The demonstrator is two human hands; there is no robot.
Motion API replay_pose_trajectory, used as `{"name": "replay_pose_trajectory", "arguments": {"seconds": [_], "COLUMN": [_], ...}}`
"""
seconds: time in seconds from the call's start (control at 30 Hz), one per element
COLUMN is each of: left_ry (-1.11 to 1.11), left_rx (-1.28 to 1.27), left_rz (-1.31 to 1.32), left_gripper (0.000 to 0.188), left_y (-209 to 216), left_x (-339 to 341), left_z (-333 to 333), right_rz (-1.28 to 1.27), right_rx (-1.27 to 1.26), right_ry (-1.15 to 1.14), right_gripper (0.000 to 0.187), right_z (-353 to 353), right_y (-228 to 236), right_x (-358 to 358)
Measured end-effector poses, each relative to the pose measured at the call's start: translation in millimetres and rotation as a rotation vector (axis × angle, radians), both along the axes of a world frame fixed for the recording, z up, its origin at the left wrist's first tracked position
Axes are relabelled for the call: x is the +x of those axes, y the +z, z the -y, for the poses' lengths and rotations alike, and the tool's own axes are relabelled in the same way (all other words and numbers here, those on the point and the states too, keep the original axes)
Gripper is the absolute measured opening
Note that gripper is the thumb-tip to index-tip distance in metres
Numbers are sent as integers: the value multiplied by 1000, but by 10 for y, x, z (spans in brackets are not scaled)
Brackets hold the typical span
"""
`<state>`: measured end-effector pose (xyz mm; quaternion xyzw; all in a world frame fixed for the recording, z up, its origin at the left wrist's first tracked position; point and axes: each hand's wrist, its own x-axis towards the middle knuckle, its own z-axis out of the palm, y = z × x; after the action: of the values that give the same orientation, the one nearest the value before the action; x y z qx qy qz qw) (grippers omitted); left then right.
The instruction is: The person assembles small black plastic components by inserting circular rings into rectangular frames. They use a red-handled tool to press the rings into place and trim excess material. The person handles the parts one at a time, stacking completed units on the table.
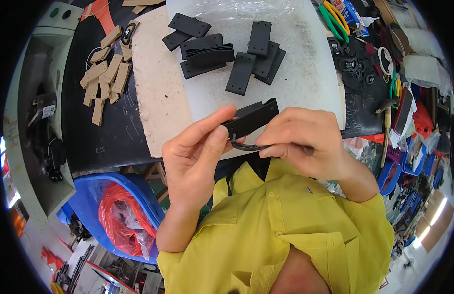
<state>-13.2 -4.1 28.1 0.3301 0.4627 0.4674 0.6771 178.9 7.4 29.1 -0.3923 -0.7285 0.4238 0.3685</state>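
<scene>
My left hand (197,154) grips a folded black strap piece (251,119) between thumb and fingers, its looped end pointing right. Just below it, my right hand (305,139) pinches a thin, curved black buckle-like part (246,146). That part's left end touches or nearly touches the strap by my left fingertips; whether it passes through the fold I cannot tell. On the whitish board (305,93) beyond my hands lie similar folded black strap pieces, a left pile (201,54) and a right pile (258,54), with small holes near their ends.
Beige folded pieces (107,78) are heaped at the left on the black tabletop (109,147). Black buckle-like parts (352,63), green-handled pliers (333,22) and a hammer (386,105) lie at the right. A blue bin (85,193) with red plastic bags stands below left.
</scene>
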Motion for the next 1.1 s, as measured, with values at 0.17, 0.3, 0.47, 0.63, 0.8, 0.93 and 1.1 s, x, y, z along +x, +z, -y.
{"name": "replay_pose_trajectory", "arguments": {"seconds": [0.17,0.3,0.47,0.63,0.8,0.93,1.1], "left_ry": [-137,-115,-119,-106,-159,-154,-195], "left_rx": [240,342,304,152,-2,-82,-64], "left_rz": [-324,-306,-61,-90,-78,-33,0], "left_gripper": [23,24,30,25,20,23,25], "left_y": [-27,-52,-220,-110,-60,-57,-70], "left_x": [-47,32,37,114,98,97,87], "left_z": [36,67,109,40,44,60,66], "right_rz": [-64,-212,-401,-62,53,53,37], "right_rx": [-473,-612,-453,-141,76,115,99], "right_ry": [-69,-178,-335,-119,-150,-202,-208], "right_gripper": [10,12,18,19,21,20,19], "right_z": [15,27,149,131,156,171,152], "right_y": [22,-34,-69,34,-10,-71,-94], "right_x": [61,39,6,22,50,30,40]}}
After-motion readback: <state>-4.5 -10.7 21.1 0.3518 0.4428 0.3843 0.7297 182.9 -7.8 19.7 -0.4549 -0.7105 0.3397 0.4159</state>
